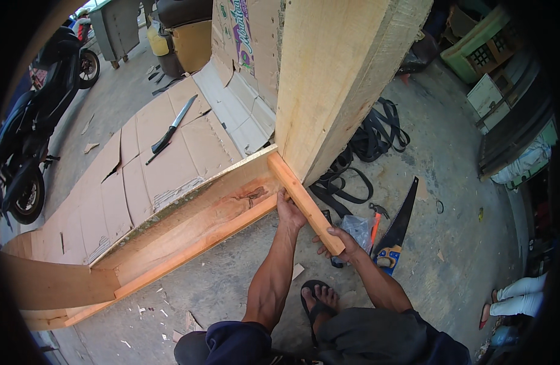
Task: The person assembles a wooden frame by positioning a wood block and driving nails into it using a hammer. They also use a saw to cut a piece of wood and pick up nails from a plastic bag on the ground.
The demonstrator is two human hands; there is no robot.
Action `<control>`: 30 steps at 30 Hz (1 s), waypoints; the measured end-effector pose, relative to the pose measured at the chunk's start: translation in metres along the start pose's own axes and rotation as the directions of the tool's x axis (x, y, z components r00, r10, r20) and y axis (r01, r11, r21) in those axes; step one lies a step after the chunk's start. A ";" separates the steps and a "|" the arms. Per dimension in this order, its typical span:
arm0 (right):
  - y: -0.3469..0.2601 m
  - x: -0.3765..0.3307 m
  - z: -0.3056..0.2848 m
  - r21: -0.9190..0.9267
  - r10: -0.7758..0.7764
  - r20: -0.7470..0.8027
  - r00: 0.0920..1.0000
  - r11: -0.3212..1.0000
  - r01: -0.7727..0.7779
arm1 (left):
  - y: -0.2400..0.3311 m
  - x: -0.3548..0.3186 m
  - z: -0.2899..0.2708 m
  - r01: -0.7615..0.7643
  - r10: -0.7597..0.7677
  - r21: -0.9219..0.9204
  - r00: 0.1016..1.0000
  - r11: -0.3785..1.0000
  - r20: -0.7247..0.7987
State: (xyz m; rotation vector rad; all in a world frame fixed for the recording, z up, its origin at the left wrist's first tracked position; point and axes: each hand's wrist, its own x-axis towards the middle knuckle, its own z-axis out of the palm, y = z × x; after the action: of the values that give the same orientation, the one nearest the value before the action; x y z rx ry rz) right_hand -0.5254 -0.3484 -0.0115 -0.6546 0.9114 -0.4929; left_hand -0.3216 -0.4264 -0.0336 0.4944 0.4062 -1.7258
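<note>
- Batten of orange-toned wood slants from the corner of a long wooden frame down toward the person's right side; its far end meets the foot of a tall, pale timber piece.
- Right grip is closed around the batten's near end, with the thumb along one side and fingers showing past the other, so this end lies within the hand.
- Left grip is farther up, at the batten's left edge, just where the frame's near rail ends; its fingertips are partly hidden, and I cannot tell whether they clasp the batten or the rail.
- Beyond the frame, a flattened cardboard sheet covers part of the concrete floor, bearing a long-bladed tool with a black handle.
- Right of the batten, a clear plastic bag, an orange-handled claw hammer and a handsaw with a yellow-and-blue handle lie near the right grip.
- Black straps are heaped beside the timber piece.
- Small wood scraps dot the floor below the frame.
</note>
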 end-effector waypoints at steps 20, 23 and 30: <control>0.111 -0.160 -0.121 -0.900 -0.782 -0.306 0.542 0.052 -0.433 | 0.206 -0.212 0.063 0.267 0.751 0.794 0.576 -0.546 0.323; 0.097 -0.145 -0.098 -0.723 -0.639 -0.556 0.532 0.056 -0.688 | 0.236 -0.208 0.068 0.287 0.700 0.804 0.682 -0.521 0.210; 0.113 -0.136 -0.124 -0.762 -0.738 -0.504 0.448 0.135 -0.633 | 0.099 -0.133 -0.009 -0.132 0.261 0.768 0.964 0.627 -0.048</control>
State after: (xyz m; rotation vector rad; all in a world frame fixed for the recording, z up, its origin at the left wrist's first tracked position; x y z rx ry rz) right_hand -0.6881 -0.2196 -0.0703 -1.8849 2.4907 -0.1414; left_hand -0.2004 -0.3324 0.0292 1.2497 -0.3123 -1.5836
